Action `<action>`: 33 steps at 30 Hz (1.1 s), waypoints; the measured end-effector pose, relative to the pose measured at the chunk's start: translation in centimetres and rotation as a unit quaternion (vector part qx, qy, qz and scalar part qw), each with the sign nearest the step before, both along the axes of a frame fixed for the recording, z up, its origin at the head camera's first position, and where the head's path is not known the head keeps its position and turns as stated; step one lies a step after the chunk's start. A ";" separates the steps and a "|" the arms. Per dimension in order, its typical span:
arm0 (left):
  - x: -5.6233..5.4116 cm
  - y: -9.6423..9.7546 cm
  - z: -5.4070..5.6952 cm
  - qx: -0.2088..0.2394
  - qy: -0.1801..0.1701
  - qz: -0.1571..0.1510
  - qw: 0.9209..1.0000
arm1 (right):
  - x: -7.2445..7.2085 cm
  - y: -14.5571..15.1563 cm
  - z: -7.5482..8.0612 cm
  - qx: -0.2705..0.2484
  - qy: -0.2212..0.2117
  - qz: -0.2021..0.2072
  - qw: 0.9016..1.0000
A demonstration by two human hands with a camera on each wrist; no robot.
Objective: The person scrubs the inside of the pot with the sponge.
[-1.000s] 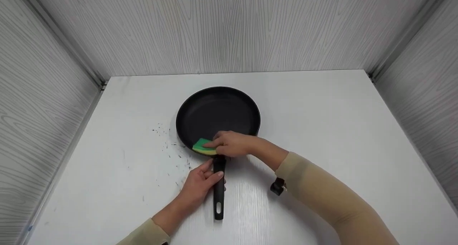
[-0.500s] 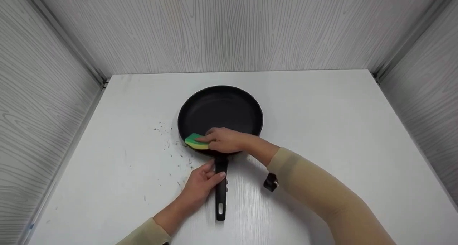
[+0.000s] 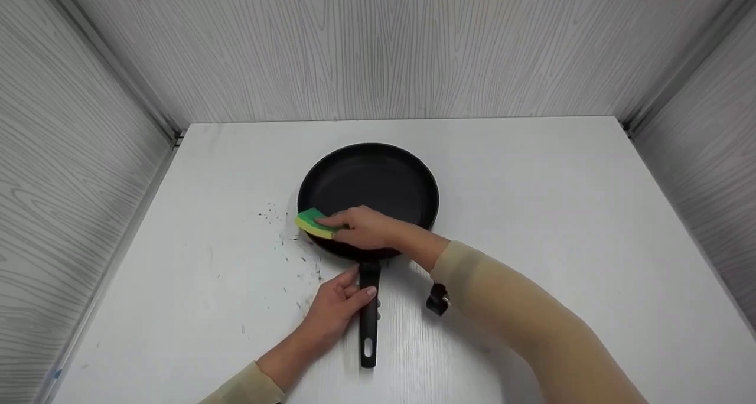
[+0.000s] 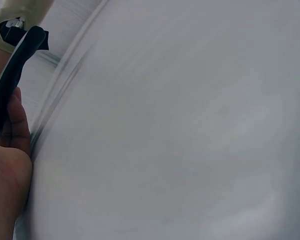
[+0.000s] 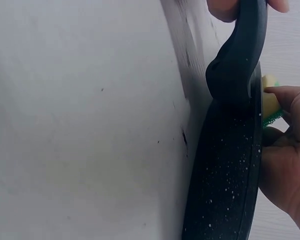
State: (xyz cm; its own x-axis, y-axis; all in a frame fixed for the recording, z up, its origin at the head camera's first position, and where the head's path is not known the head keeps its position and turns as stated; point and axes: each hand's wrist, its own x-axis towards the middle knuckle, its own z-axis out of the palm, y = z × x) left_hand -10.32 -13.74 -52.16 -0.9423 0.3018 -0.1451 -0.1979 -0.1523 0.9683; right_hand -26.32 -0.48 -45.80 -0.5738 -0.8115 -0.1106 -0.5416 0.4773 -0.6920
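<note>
A black frying pan point(image 3: 378, 179) lies on the white table, its handle point(image 3: 368, 327) toward me. My left hand point(image 3: 333, 306) grips that handle near the pan body, thumb on top and fingers passing underneath. In the left wrist view the handle point(image 4: 12, 75) runs beside the left hand point(image 4: 12, 135). A green and yellow sponge point(image 3: 316, 224) is pinched in my right hand point(image 3: 369, 230), at the pan's near left rim. The right wrist view shows the sponge point(image 5: 271, 102) just past the rim, with speckled drops on the pan's outer side point(image 5: 225, 185).
Dark specks and smears point(image 3: 301, 247) mark the white table point(image 3: 531, 203) left of the pan. Grey wood-patterned panels point(image 3: 378, 49) enclose the back and both sides. A small black device point(image 3: 437, 300) hangs under the right sleeve.
My right hand has slid the sponge left and away from me along the pan's near rim, up to its left side. The left hand keeps its grip on the handle.
</note>
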 end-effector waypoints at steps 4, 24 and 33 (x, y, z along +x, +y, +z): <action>-0.1 0.0 0.0 0.000 -0.004 0.006 1.000 | -0.1 -0.7 -0.1 -0.013 -0.010 -0.024 1.000; 0.0 0.0 -0.2 -0.019 -0.011 0.010 1.000 | -2.3 -3.2 -0.7 -0.018 -0.009 -0.111 0.994; 0.0 0.1 0.0 -0.023 -0.014 0.015 1.000 | -3.6 -2.7 -0.1 0.083 0.099 -0.043 0.991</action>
State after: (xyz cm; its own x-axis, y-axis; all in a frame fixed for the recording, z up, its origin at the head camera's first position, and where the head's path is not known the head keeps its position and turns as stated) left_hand -10.30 -13.69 -52.13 -0.9462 0.2659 -0.1844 -0.2207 -0.1137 0.9687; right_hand -29.94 -3.18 -45.87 -0.6641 -0.7386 -0.1161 -0.6113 0.6258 -0.4845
